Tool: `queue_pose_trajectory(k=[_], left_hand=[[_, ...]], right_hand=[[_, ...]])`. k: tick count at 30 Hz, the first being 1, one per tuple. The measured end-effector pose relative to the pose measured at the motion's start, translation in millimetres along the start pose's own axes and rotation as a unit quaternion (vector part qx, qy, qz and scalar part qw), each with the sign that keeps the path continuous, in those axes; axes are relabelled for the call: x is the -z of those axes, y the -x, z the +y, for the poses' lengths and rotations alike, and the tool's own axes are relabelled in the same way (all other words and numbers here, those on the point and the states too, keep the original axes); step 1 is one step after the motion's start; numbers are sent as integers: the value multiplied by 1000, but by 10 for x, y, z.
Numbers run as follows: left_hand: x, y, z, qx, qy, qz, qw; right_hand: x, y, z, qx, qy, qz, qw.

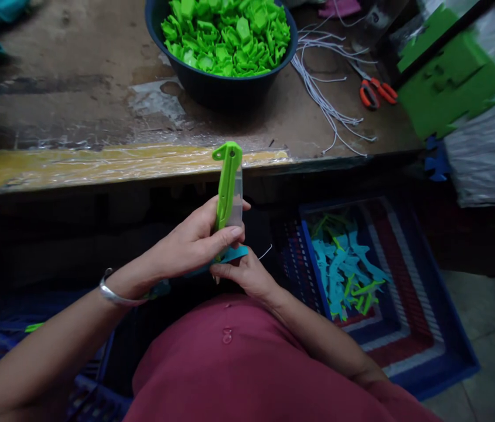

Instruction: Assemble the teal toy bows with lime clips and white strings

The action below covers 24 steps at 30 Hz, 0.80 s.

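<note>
Lime-green plastic, long slim piece [228,184] stands nearly upright in the left hand [197,237]

The left fingers are wrapped round it, with the thumb pressed across its lower front, over a clear, flat plastic strip [237,202]. Just below that thumb is a flat teal plastic part [235,254]. The right hand [253,278] is curled close against it; its fingertips are mostly hidden in dim light, so I cannot tell whether they pinch the teal part. A thin white cord [266,251] sticks out just beyond the right knuckles.

Ahead of the fingers, on the worn brown wooden table [93,111], stands a dark-blue round bowl [223,88] of green plastic pieces; a blue rectangular plastic basket [444,351] lies low to their right.

If the left thumb eased, the piece could slip into the dark gap below the hands. Uneven thumb pressure might skew the strip, and the cord could snag on the fingers.
</note>
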<state>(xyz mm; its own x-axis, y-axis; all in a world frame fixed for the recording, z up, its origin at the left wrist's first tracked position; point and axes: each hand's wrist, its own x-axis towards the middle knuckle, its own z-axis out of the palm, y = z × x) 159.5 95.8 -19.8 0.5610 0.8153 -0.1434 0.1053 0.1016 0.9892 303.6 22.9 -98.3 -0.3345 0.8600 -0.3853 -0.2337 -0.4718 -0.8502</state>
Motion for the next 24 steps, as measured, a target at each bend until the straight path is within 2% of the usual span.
queue_pose_trajectory(k=[3, 6, 9, 12, 14, 17, 19, 22, 24], left_hand=[[60, 2, -59, -8, -30, -8, 999], [197, 135, -197, -14, -91, 4, 996], [354, 383, -434, 59, -184, 1, 981], [447, 605, -670, 140, -291, -36, 946], [460, 686, -753, 174, -321, -60, 929], [450, 733, -739, 203, -325, -75, 921], [446, 759, -685, 212, -327, -72, 918], [429, 820, -638, 237, -326, -69, 913], [382, 867, -654, 246, -326, -72, 910]], right_hand=[[39, -15, 41, -10, -9, 29, 999], [151, -2, 94, -9, -30, 62, 998], [272, 54, 149, -13, -49, 96, 994], [321, 120, 195, -20, -43, 108, 993], [329, 149, 207, -25, -34, 101, 994], [413, 177, 164, -25, 31, 88, 995], [555, 205, 79, -15, 95, 100, 990], [827, 285, -125, 13, 169, 152, 974], [961, 355, -283, 53, 257, 191, 946]])
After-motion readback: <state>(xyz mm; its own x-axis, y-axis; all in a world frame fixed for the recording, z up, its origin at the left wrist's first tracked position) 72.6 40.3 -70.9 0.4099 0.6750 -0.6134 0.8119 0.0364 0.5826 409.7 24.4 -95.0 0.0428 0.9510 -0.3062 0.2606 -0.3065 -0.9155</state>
